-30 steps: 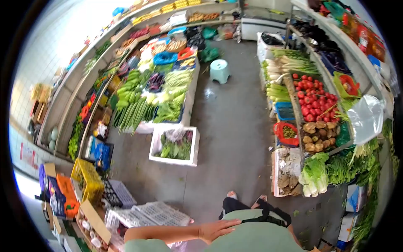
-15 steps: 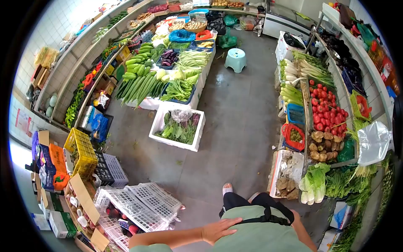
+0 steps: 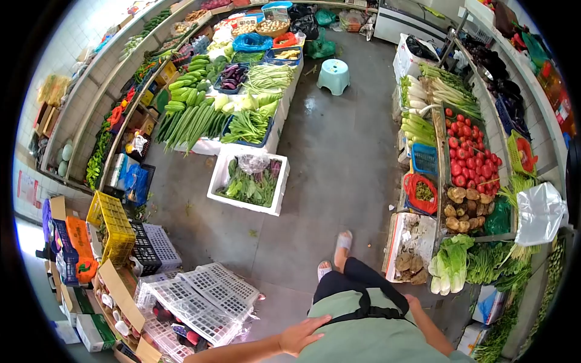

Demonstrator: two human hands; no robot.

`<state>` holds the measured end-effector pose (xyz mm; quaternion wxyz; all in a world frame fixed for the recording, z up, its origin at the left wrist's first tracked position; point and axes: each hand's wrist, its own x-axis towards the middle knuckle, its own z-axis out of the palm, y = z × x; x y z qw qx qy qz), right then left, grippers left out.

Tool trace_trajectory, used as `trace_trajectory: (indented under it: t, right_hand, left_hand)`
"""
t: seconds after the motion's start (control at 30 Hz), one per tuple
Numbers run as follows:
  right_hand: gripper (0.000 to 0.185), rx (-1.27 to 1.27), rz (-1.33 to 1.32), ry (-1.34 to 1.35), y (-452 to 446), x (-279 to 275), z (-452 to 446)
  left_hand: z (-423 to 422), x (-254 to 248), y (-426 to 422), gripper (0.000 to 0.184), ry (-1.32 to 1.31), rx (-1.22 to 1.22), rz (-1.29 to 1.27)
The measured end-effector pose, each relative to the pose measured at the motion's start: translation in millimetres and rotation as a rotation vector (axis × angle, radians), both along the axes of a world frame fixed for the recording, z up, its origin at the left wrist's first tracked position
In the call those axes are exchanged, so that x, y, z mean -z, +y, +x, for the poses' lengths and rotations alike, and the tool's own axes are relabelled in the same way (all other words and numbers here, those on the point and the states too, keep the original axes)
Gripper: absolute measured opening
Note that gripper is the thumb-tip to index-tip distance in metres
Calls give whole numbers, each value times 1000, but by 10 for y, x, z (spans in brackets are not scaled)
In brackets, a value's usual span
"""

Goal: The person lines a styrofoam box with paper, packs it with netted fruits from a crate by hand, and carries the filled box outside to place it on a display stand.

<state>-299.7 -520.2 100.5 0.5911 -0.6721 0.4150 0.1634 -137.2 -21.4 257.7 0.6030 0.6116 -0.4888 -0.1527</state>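
My left hand point(image 3: 302, 336) lies against the side of my green shirt point(image 3: 369, 339), its fingers stretched out flat and holding nothing. A black strap point(image 3: 367, 311) runs across the shirt just beyond those fingertips. On the other side, my right hand point(image 3: 414, 306) rests at my hip by the strap's end; its fingers are mostly hidden. Left of my left hand, white plastic crates point(image 3: 206, 302) partly wrapped in clear film lean over dark and red produce. Ahead on the floor stands a white foam box point(image 3: 245, 204) of leafy greens.
A vegetable display point(image 3: 275, 136) stands ahead on the left, with a light blue stool point(image 3: 334, 77) beyond. Tomatoes point(image 3: 469, 154), potatoes point(image 3: 463, 212) and Chinese cabbage point(image 3: 451, 266) line the right side. A yellow crate point(image 3: 112, 224) and a cardboard box point(image 3: 121, 287) stand at left.
My right foot has come forward past the left one. The view has shifted slightly, and both hands have stayed at my sides.
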Motion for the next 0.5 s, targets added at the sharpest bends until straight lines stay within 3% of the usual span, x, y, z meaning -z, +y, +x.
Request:
trace_trajectory:
  t: [0.07,0.1,0.13,0.17,0.2,0.23,0.33,0.37,0.43,0.47,0.5]
  right_hand:
    - [19,18,-48,287,7,-8,200]
    - [19,-264,-275,224,-358,845,-285]
    - [19,-266,-266,231,-520,1324,-365]
    - [20,-254,-137,213,-624,1642,-367]
    - [20,-242,-9,194,-686,1755,-309]
    - [22,-659,-269,337,-333,894,471]
    - [23,-469,-248,448,-57,824,1580]
    - [23,-1271,-537,123,-338,1287,1755]
    - [37,-540,-154,329,-241,1416,2547]
    - [50,-659,-60,435,-166,1162,3139]
    - [50,-703,-74,451,-148,1024,3350]
  left_hand:
    - [-60,197,70,90,-5,-44,31]
    - [-152,408,150,85,75,-48,113]
    - [-163,513,225,80,156,-49,196]
    - [-90,477,283,80,166,-51,205]
    - [-10,410,338,79,381,-57,296]
    - [90,355,403,79,593,-66,387]
    - [615,323,563,82,673,-106,482]
    - [653,313,603,83,741,-126,520]
    - [378,199,642,86,927,-162,580]
    - [204,177,588,88,1023,-184,592]
    - [136,177,503,88,1051,-216,562]
